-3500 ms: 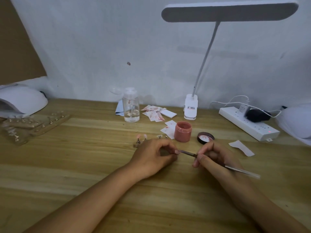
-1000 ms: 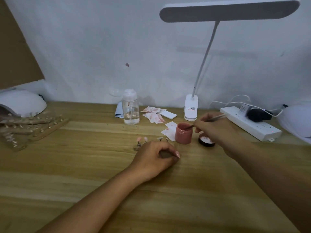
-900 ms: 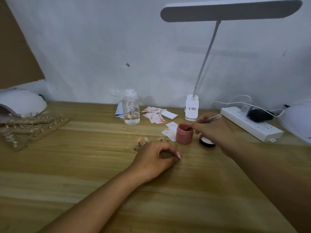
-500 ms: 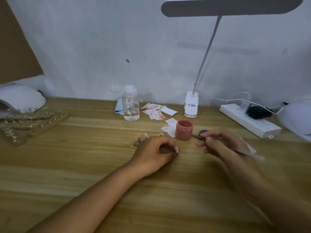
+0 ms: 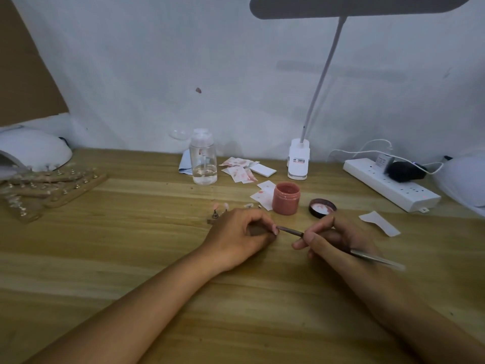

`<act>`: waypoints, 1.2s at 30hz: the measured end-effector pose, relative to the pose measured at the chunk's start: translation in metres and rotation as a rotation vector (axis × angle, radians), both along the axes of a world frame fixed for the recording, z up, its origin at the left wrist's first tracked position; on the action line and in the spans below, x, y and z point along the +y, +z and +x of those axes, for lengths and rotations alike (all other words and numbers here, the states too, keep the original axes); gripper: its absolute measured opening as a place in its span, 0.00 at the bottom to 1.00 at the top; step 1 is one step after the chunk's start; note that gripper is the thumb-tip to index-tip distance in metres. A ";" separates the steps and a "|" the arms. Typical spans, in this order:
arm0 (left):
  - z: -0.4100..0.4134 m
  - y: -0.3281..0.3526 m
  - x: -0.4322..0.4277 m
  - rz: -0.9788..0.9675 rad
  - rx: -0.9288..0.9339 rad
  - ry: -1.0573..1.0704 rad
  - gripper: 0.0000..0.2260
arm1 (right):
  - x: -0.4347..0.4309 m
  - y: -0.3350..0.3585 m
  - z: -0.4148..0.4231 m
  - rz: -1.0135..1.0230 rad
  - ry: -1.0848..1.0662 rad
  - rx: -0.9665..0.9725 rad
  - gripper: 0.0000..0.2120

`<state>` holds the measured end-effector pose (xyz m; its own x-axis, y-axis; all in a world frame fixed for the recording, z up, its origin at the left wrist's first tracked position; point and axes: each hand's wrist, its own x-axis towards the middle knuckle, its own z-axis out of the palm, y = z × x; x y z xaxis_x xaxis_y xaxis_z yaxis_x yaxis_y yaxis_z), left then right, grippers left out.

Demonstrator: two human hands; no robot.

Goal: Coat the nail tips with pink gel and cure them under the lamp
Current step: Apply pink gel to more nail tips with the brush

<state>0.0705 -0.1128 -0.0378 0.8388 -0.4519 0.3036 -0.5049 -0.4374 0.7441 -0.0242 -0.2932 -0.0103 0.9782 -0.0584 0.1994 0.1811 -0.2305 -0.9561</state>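
desk lamp (image 5: 298,160): we've got it at the table's (image 5: 118,245) back edge, head overhead
clear bottle (image 5: 203,158): left of it
stained paper scraps (image 5: 240,170): between those two
power strip (image 5: 391,185): far right, black plug (image 5: 404,172) in

Single head view, looking forward-down, close over table (image 5: 131,258).
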 end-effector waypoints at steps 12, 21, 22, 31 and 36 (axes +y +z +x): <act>0.002 -0.002 0.000 -0.009 -0.027 -0.013 0.08 | 0.001 0.001 0.000 -0.038 0.004 -0.005 0.05; 0.002 -0.001 0.001 -0.013 -0.016 -0.026 0.09 | -0.001 0.001 -0.001 0.004 0.000 -0.032 0.04; 0.002 -0.001 0.001 -0.014 -0.013 -0.024 0.08 | -0.001 0.001 -0.001 0.004 0.004 -0.027 0.05; 0.001 -0.002 0.001 0.014 -0.027 -0.007 0.03 | 0.000 0.002 0.000 -0.071 0.010 -0.018 0.04; 0.001 -0.001 0.002 0.038 -0.055 -0.015 0.03 | 0.000 0.003 -0.002 -0.063 0.028 -0.019 0.03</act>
<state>0.0710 -0.1113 -0.0387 0.8144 -0.4761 0.3317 -0.5513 -0.4566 0.6982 -0.0264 -0.2933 -0.0073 0.9753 -0.0175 0.2204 0.2064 -0.2850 -0.9360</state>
